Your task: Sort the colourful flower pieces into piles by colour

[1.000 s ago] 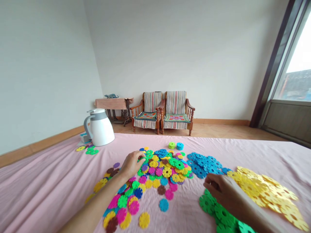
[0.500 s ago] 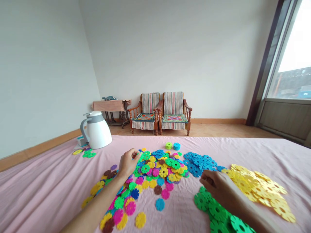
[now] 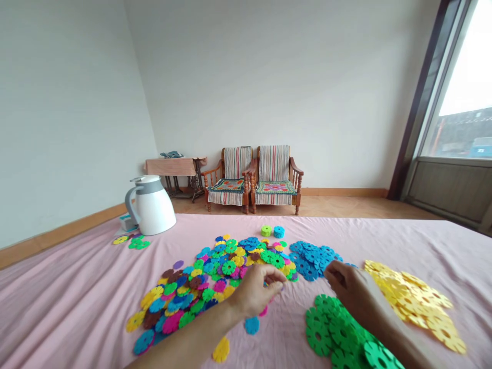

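Mixed flower-shaped discs [image 3: 180, 302] in many colours spread over the left and middle of the pink cloth. My left hand [image 3: 261, 287] is over the right part of this pile, fingers curled together; a small purple bit shows by its fingertips, too small to make out. My right hand [image 3: 346, 279] is closed between the blue discs [image 3: 313, 259], the green discs [image 3: 338, 330] and the yellow discs [image 3: 415, 297]; what its fingers hold, if anything, is hidden.
A white and grey jug [image 3: 154, 207] stands at the back left beside a small box [image 3: 128, 223] and a few discs [image 3: 138, 242]. Lime [image 3: 266, 230] and blue [image 3: 279, 232] disc stacks sit behind the pile. Two chairs [image 3: 274, 174] stand beyond the cloth.
My left hand has moved right and nearer to me, from the pile's back edge to its right side. My right hand has shifted slightly right, staying closed.
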`<state>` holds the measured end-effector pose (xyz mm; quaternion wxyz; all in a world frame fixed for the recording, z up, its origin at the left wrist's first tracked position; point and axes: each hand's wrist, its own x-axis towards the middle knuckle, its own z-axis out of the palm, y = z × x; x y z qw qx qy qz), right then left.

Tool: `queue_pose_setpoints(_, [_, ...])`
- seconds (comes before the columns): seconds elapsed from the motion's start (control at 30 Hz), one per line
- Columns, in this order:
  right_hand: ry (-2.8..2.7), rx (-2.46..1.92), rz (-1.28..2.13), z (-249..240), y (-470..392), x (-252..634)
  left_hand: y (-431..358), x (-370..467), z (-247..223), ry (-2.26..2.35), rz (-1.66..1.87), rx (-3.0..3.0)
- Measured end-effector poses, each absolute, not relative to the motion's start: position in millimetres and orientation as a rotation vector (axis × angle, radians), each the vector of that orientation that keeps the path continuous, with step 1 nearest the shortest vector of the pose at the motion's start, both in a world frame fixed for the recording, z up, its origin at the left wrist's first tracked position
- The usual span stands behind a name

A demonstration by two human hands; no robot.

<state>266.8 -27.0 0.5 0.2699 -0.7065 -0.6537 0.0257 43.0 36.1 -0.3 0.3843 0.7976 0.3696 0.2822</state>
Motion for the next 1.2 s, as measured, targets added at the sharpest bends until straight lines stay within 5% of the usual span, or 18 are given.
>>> queue_pose_setpoints(0.43, [-1.814,-1.891,0.032,-9.1,-25.1,258.9,156.7,-65.7,-8.0,1.711,0.631,2.466])
queue_pose_setpoints(0.87, [-1.808,-1.863,0.083,-9.4,-26.0,253.3,116.9,-77.1,9.1,1.521,0.667,2.593])
queue_pose_setpoints(1.2, [-1.714,-1.549,0.517,1.5,-34.9,210.4,49.4,23.0,8.0,0.891,0.839,1.884])
